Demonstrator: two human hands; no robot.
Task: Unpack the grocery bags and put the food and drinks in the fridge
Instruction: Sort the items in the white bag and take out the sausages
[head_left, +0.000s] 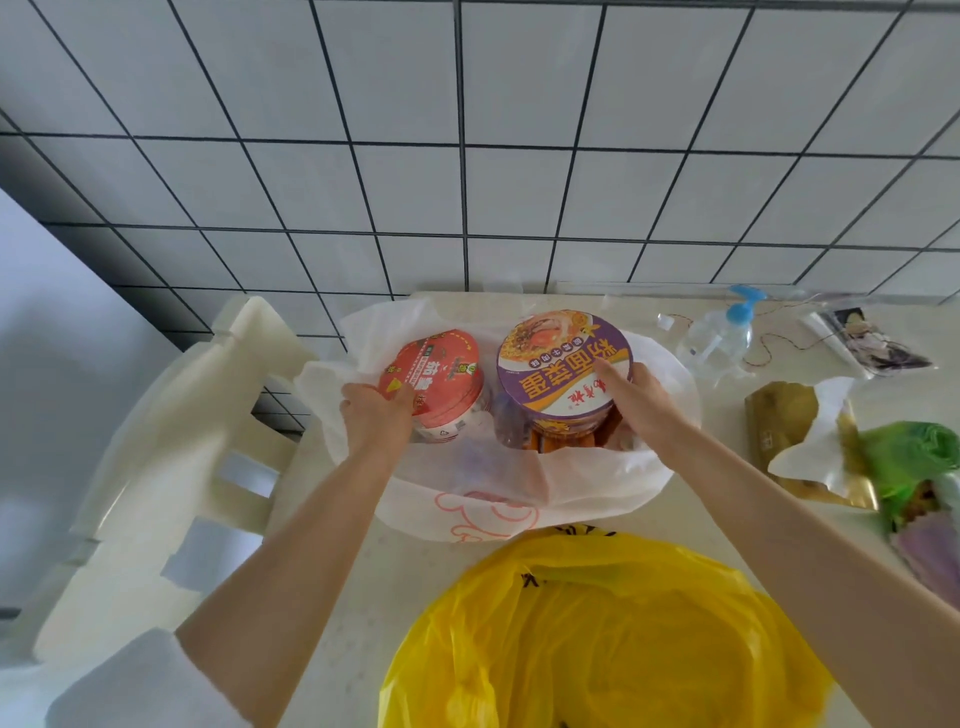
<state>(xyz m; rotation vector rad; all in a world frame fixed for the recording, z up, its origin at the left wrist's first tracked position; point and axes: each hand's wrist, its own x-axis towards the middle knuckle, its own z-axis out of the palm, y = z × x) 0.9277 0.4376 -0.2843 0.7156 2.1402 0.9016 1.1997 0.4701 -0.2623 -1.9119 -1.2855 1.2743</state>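
Note:
A white plastic grocery bag (498, 499) lies open on the pale counter (353, 613). Two instant noodle cups stand in its mouth. My left hand (376, 421) grips the red noodle cup (441, 384) by its near side. My right hand (636, 402) grips the purple-lidded noodle cup (561, 364), thumb on the lid, fingers round the right wall. More packets show dimly under the purple cup inside the bag. A yellow plastic bag (597, 639) sits bunched at the counter's near edge, its contents hidden.
A white foam packing piece (171, 457) lies left of the counter beside a white appliance side (47, 364). To the right stand a clear pump bottle (722, 338), a gold tissue box (800, 441), a green bag (909, 462) and a printed packet (867, 343). The tiled wall (467, 156) rises behind.

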